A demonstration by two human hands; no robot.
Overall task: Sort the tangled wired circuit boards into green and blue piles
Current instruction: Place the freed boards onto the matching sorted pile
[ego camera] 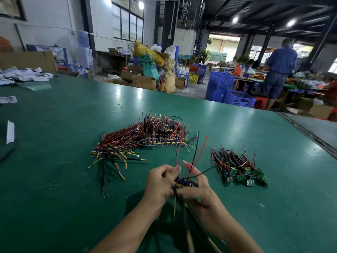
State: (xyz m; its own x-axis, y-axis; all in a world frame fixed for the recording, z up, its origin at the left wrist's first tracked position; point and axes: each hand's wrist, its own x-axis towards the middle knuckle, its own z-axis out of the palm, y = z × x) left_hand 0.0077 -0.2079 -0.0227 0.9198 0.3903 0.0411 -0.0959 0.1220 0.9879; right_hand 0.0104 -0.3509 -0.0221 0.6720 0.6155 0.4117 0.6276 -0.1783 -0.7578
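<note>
you have one wired board [182, 183] up off the surface [54, 161], held between both hands just in front of you. your left hand [160, 183] has its fingers [171, 170] curled in and pinching the board's left end. your right hand [198, 187] grips the other end from below, with its forefinger raised among the red and black leads that fan upward. more leads hang down between your wrists. the board looks dark blue with yellow parts, though it is small and partly covered, so treat that colour as a best guess. to your right lies the green pile [244, 172], a small cluster of green boards with their wires pointing away from you. ahead and to your left lies the larger heap [145, 139]: a fairly neat row of blue boards at its right, and a looser bunch of wires spreading off to the left. going by this, the sorting looks well along, with two separate groups formed and well apart. what is left is placing the board you hold, probably with the blue ones, and checking the loose left bunch, where the boards are too buried to tell their colour.
</note>
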